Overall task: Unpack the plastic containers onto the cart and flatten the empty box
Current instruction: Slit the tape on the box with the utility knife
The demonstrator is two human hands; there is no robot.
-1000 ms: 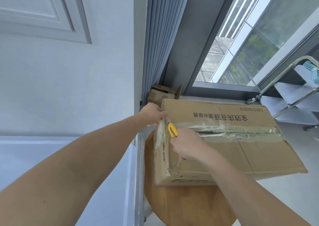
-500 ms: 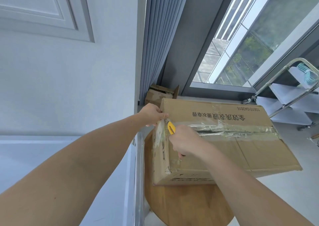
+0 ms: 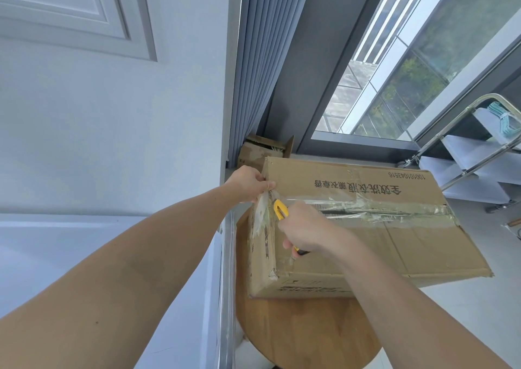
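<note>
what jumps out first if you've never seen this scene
A taped cardboard box sits centre frame on a round wooden table. The right hand holds a yellow knife at the tape seam's left end, while the left hand grips the box's corner beside it. A metal cart stands at the right edge.

Home room: panelled white door (image 3: 84, 30), grey pleated curtain (image 3: 259, 67), big window (image 3: 408, 72), round wooden tabletop (image 3: 304, 335).
</note>
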